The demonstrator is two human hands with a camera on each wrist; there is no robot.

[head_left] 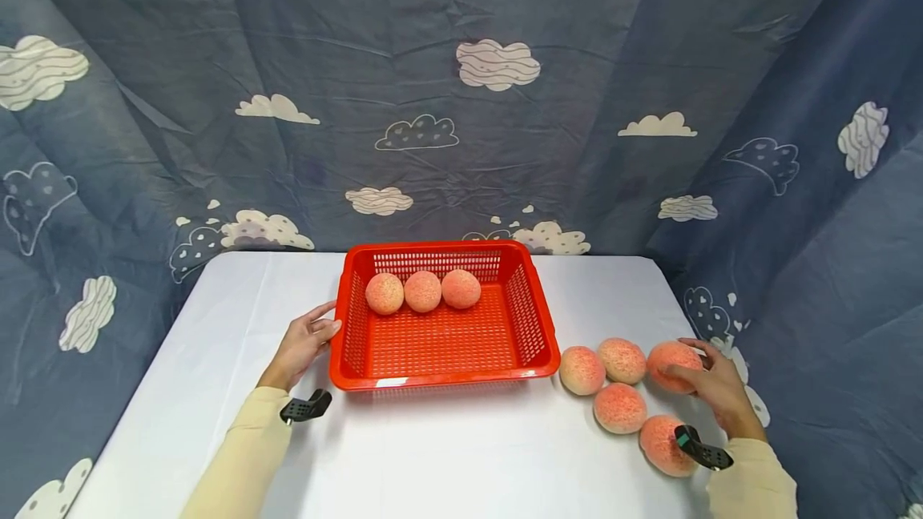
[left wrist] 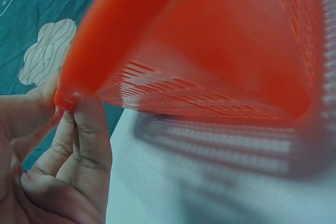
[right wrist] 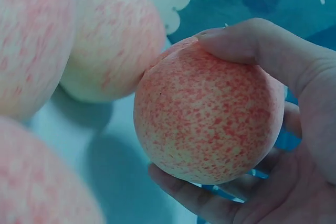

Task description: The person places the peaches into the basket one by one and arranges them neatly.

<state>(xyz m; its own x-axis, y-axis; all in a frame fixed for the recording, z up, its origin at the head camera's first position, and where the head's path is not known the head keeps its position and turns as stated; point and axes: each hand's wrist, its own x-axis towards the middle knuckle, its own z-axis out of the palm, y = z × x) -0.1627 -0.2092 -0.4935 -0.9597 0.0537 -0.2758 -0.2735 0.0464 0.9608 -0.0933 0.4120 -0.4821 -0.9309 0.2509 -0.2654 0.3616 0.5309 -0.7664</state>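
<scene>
A red plastic basket with slotted walls sits on the white table. Three peaches lie in a row along its back side. At the basket's left rim, my left hand pinches the edge between thumb and fingers. Far to the right, my right hand grips a speckled pink peach, thumb on one side and fingers around the other. Several more peaches are clustered beside it, right of the basket. My wrist partly covers the nearest peach.
The white table extends in front of the basket and to its left. A dark blue curtain with cloud prints hangs behind the table and down both sides. Black straps with small devices are on both wrists.
</scene>
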